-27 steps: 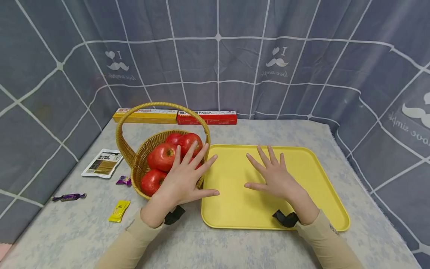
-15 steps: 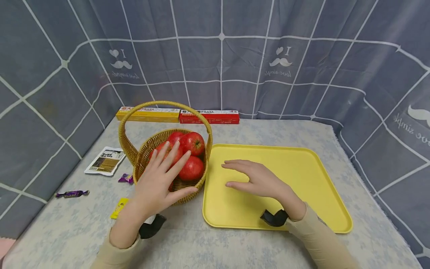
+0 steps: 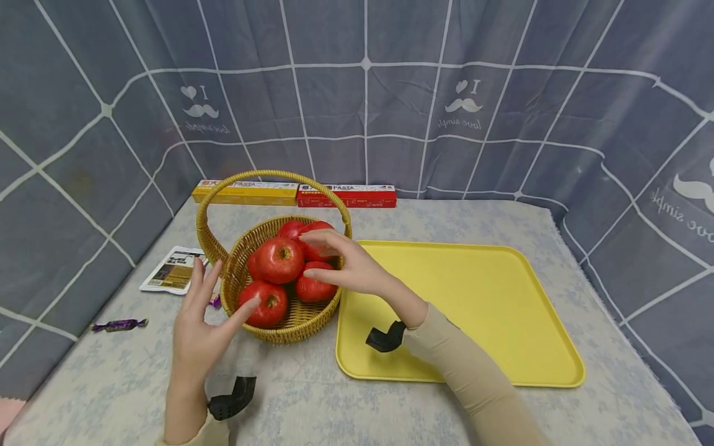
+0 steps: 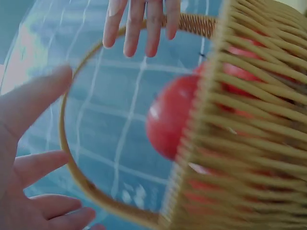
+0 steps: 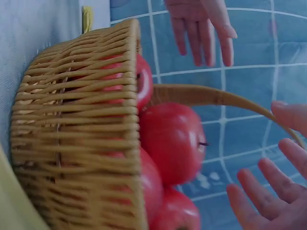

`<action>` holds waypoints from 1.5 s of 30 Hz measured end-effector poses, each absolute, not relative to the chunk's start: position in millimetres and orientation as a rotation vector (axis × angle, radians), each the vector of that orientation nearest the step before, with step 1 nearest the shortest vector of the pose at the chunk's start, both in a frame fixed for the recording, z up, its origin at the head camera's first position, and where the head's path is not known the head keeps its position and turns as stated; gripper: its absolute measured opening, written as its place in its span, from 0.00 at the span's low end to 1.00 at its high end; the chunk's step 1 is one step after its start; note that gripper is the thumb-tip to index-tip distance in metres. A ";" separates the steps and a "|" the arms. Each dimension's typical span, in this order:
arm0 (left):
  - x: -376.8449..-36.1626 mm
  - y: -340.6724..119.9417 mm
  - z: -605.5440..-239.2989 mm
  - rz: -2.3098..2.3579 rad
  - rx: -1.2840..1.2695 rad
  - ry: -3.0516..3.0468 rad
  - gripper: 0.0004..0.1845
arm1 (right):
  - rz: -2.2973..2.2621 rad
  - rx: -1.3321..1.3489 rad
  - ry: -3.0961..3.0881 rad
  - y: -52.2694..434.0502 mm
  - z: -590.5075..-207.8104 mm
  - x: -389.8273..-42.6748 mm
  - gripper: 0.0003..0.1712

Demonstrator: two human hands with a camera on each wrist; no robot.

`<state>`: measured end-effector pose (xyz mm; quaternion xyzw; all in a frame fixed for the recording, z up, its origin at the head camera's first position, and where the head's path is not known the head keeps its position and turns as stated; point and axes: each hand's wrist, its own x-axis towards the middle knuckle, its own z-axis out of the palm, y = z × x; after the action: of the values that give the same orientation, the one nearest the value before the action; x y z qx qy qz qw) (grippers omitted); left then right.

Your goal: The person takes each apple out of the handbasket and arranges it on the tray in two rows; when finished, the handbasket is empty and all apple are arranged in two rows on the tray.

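Observation:
A round wicker basket point(image 3: 295, 331) with a tall arched handle point(image 3: 268, 173) holds several red apples point(image 3: 281, 260). My left hand point(image 3: 195, 337) is beside the basket's front left, thumb apart from the raised fingers, with nothing in its grasp. On the basket's right side, my right hand point(image 3: 354, 263) reaches over the rim, its fingers and thumb spread around the right-hand apples without gripping one. The left wrist view shows the apple point(image 4: 172, 117) standing above the rim, between both hands. From the right wrist, the wicker wall point(image 5: 81, 134) hides the lower apples.
A yellow tray point(image 3: 463, 310) lies right of the basket. At the left are a white pouch point(image 3: 174, 269), a purple-wrapped candy point(image 3: 119, 324) and another purple candy point(image 3: 215, 300) by the basket. Yellow and red pasta boxes point(image 3: 347, 196) line the back by the curtain.
My left hand has drawn back left from over the apples to beside the basket. My right hand has moved left from above the tray to the basket's right rim.

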<state>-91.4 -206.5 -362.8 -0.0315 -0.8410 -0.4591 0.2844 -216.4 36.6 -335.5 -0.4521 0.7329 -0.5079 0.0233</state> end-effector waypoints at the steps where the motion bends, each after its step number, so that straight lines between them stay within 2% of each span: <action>1: -90.4 -208.2 -366.4 -1.299 -0.027 -2.272 0.45 | -1.550 -1.392 2.297 30.4 -336.2 -218.8 0.32; 7: -94.4 -218.0 -383.7 -1.526 0.049 -2.448 0.47 | -1.425 -1.359 2.438 0.7 -342.3 -236.2 0.36; 18: -102.5 -221.8 -388.9 -1.409 0.090 -2.736 0.50 | -1.074 -1.339 2.513 -23.4 -349.4 -250.7 0.48; 25: -103.2 -223.6 -389.7 -1.425 0.083 -2.713 0.49 | -0.859 -1.398 2.634 -28.8 -350.5 -249.3 0.48; 36: -101.9 -229.9 -385.8 -1.443 0.054 -2.733 0.47 | -1.136 -1.398 2.590 -18.1 -358.3 -238.0 0.46; 45: -105.1 -235.3 -379.1 -1.384 -0.020 -2.771 0.47 | -1.370 -1.416 2.347 23.8 -343.6 -214.9 0.44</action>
<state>-105.1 -235.3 -379.1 -0.0065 -0.8944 -0.4466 0.0221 -214.9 23.8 -343.6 -0.4617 0.7653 -0.4468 0.0383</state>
